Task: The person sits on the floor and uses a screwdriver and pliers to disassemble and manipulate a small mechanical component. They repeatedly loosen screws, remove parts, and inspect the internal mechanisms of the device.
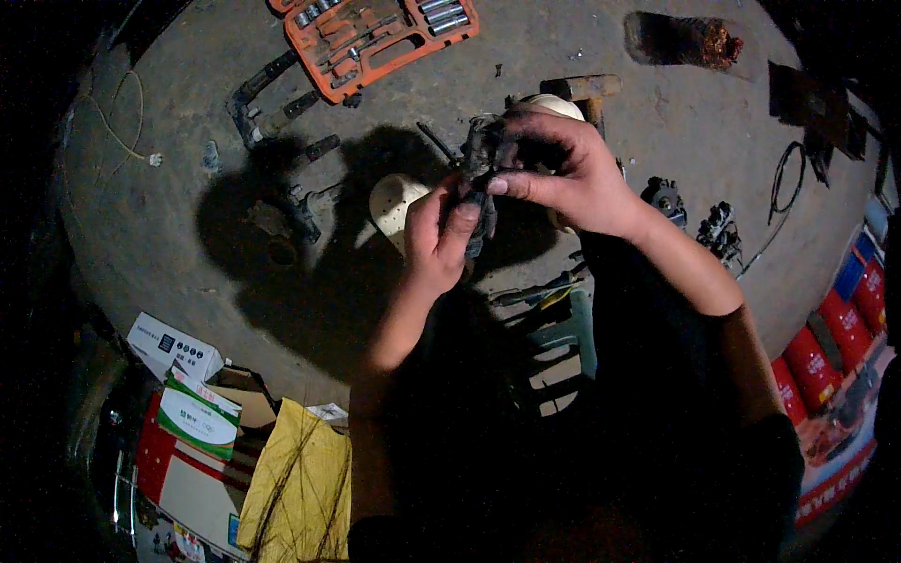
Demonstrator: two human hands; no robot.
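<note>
I hold a dark, grimy, elongated part (481, 141) upright in front of me with both hands; its exact form is hard to make out. The fingers of my left hand (436, 235) wrap round its lower portion, thumb lying along it. My right hand (577, 178) grips it higher up, thumb pressed against its side and curled fingers over the top. Behind my hands are a white perforated clog (389, 202) on the left and another white clog (554, 105), largely hidden, on the right. A hammer (593, 86) lies just beyond my right hand.
An orange socket case (333, 84), dark tools (249, 117) and metal parts (664, 202) lie on the concrete floor (160, 235). Cables (779, 192) are at both sides. Boxes (174, 342) and a yellow sack (291, 469) sit lower left, red containers (812, 371) lower right, a green stool (577, 328) below me.
</note>
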